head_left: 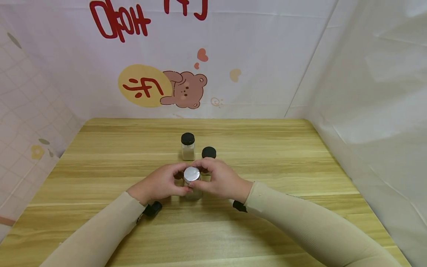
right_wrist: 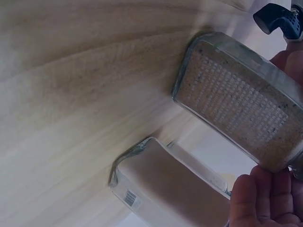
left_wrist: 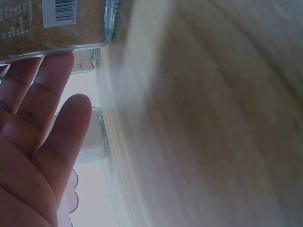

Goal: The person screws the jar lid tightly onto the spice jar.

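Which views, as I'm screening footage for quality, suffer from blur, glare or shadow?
Head: mostly crisp, silver top catching light, soft shadow below right sleeve. Left wrist: table blurred, darkened by broad shadow; backdrop washed out. Right wrist: hazy, lettering on the held jar too soft to read.

Small screened tabletop booth; the type of building around it cannot be determined. A pale yellow-brown, wood-grained table [head_left: 213, 241] is bordered at the rear by a white, creased sheet [head_left: 267, 40] and at the right by a plain white, wrinkled sheet [head_left: 373, 92]. A pale left-hand sheet [head_left: 30, 100] bears grid lines and flowers. The rear sheet carries large red lettering [head_left: 118, 26] and a pinkish-brown cartoon bear [head_left: 190, 91] beside a yellow disc [head_left: 128, 94], which lend a homelike decoration. A clear glass jar with a silver-coloured top [head_left: 192, 174] and speckled brown contents suggests pantry goods.
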{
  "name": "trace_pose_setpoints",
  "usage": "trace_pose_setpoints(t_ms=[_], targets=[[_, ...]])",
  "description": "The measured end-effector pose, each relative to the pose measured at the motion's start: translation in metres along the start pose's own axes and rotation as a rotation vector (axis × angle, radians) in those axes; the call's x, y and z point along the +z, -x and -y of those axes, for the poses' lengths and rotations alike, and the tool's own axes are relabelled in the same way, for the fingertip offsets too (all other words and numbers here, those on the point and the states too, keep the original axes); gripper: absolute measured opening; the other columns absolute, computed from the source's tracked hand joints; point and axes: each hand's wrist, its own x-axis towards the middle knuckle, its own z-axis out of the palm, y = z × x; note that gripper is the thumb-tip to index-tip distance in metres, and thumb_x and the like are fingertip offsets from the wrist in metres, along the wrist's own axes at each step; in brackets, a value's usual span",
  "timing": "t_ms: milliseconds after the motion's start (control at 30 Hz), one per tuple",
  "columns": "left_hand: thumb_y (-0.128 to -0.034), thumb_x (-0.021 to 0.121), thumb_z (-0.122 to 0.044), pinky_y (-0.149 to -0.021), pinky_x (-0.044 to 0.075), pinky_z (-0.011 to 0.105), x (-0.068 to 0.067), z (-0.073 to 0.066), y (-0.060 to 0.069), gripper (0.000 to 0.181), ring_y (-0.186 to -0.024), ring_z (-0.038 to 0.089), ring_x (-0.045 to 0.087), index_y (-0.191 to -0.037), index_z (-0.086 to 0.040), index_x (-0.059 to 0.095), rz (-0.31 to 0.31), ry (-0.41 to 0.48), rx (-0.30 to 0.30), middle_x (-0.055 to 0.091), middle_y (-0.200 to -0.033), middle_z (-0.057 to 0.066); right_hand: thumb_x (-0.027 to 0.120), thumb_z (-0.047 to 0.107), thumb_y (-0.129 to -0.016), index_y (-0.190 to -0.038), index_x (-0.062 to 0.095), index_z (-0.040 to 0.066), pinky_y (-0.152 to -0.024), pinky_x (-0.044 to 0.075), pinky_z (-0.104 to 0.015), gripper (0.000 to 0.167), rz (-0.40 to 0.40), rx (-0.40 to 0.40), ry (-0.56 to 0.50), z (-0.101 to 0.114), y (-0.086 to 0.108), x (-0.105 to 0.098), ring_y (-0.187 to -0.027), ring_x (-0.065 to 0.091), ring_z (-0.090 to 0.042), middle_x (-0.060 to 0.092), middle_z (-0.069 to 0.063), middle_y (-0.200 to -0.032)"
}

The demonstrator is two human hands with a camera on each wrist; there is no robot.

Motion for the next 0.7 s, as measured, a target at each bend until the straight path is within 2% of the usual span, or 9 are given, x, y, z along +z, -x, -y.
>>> trace_pose_setpoints(t_ms=[167, 333, 700], targets=[[-0.0866, 0.087, -0.033, -0.099, 0.055, 0.037, -0.0006, -0.0003, 0.0006, 0.050, -0.109, 0.013, 0.066, -0.131, -0.031, 0.064, 0.008, 0.009, -0.007, 0.069, -0.121, -0.011, 0.083, 0.013, -0.091, -0.130, 0.066, 0.003, -0.098, 0.058, -0.036, 0.043, 0.005, -0.021, 0.012, 0.0009, 0.0002, -0.0015, -0.110, 0.068, -0.016, 0.072, -0.005, -0.117], [-0.0865, 0.087, -0.032, -0.101, 0.056, 0.039, -0.0010, -0.0001, 0.0002, 0.060, -0.111, 0.012, 0.066, -0.140, -0.031, 0.061, 0.008, 0.001, 0.009, 0.068, -0.126, -0.012, 0.083, 0.013, -0.091, -0.132, 0.068, 0.005, -0.094, 0.058, -0.042, 0.044, 0.004, -0.043, 0.039, 0.0007, 0.0002, -0.0024, -0.108, 0.064, -0.016, 0.071, -0.004, -0.114], [-0.0854, 0.088, -0.031, -0.100, 0.055, 0.039, -0.0002, 0.0013, -0.0010, 0.062, -0.107, 0.013, 0.067, -0.142, -0.027, 0.062, 0.001, -0.013, 0.011, 0.070, -0.123, -0.010, 0.084, 0.013, -0.091, -0.129, 0.067, 0.005, -0.099, 0.058, -0.037, 0.042, -0.001, 0.003, -0.025, -0.0012, 0.0015, 0.0011, -0.112, 0.068, -0.017, 0.069, -0.006, -0.122]])
